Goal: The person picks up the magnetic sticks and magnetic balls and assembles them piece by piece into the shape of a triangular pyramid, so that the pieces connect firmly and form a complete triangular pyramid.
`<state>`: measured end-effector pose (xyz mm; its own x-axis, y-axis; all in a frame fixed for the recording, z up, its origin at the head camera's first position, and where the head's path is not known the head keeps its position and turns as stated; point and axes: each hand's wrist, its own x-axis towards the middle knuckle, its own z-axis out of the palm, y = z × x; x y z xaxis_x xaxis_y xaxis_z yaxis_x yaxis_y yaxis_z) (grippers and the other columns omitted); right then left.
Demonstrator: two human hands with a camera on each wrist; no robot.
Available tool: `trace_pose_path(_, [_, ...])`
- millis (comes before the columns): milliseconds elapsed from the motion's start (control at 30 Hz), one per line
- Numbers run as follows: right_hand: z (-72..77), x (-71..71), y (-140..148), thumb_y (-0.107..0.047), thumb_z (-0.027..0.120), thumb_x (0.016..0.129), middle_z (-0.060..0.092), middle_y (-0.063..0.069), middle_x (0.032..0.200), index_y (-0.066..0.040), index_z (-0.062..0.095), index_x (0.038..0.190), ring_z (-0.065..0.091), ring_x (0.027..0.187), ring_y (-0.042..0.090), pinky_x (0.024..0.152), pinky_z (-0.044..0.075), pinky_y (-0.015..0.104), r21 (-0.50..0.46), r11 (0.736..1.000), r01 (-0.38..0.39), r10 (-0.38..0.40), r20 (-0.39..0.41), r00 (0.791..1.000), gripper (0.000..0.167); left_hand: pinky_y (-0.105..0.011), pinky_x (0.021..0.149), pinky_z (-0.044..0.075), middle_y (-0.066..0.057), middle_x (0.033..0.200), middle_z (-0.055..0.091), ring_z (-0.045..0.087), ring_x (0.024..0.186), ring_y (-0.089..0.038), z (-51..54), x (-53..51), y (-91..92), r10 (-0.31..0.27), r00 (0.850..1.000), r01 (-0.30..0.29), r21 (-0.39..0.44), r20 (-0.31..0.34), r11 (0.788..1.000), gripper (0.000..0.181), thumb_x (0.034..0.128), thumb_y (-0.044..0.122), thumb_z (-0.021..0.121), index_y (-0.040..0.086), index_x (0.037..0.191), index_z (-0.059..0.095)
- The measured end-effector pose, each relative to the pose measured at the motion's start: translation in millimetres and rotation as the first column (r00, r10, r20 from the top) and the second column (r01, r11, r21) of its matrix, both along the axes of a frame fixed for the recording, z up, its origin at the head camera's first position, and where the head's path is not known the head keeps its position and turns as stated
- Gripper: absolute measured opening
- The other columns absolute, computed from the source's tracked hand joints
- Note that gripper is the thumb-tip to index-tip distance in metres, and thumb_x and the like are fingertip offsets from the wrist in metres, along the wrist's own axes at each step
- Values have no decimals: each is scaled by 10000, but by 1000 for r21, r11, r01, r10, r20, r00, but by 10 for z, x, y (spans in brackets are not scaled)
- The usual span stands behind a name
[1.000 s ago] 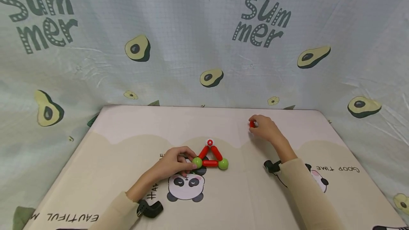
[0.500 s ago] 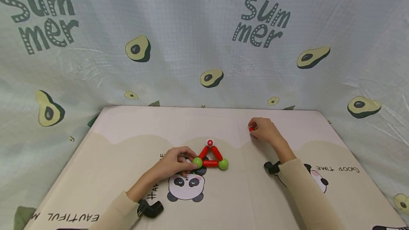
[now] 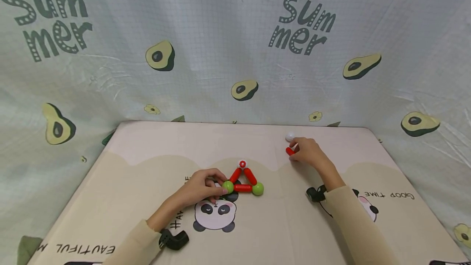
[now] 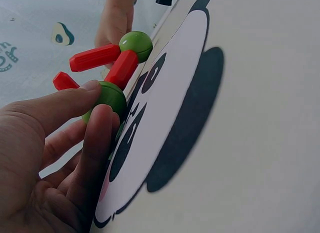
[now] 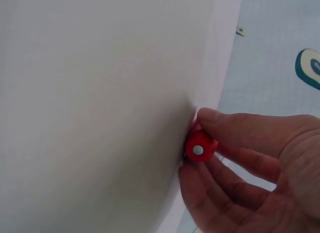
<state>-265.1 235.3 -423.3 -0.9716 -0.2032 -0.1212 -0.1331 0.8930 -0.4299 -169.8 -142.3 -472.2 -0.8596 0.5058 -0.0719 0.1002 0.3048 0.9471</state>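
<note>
My left hand pinches a green ball at the near left corner of a triangle on the table. Red magnetic rods form its sides, and another green ball makes the right corner. At the far corner, a red ring-like end shows with white around it; its exact shape is too small to tell. Farther right, my right hand holds a loose red magnetic rod between thumb and fingers, its silver tip facing the wrist camera. Just beyond those fingers lies a white ball.
A pale table mat printed with pandas and lettering covers the table. Behind its far edge hangs a curtain with avocado prints. Dark wrist cameras sit on both forearms.
The right hand has drawn slightly nearer, and the red rod has turned in its fingers. The white ball now lies apart beyond the hand. The left hand and triangle stay put.
</note>
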Motion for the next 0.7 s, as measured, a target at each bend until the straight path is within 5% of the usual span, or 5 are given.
trace_pose_path(233, [-19,26,11,-98,747,892,724,206,1075,5,680,1191,653,941,298,804,564,396,-18,1000,-4,4,13,1000,323,-273,594,602,-105,1004,684,665,622,-144,-14,1,0,1,1000,-1,6,5,1000,302,909,192,799,75,1164,688])
trace_pose_path(700, [157,260,-246,-83,714,908,714,148,1066,-47,688,1204,647,980,279,805,526,331,-248,966,-75,54,-91,994,299,-274,600,605,-108,1013,683,667,615,-153,-1,3,4,2,1000,-2,1,2,1000,303,912,204,797,85,1169,689])
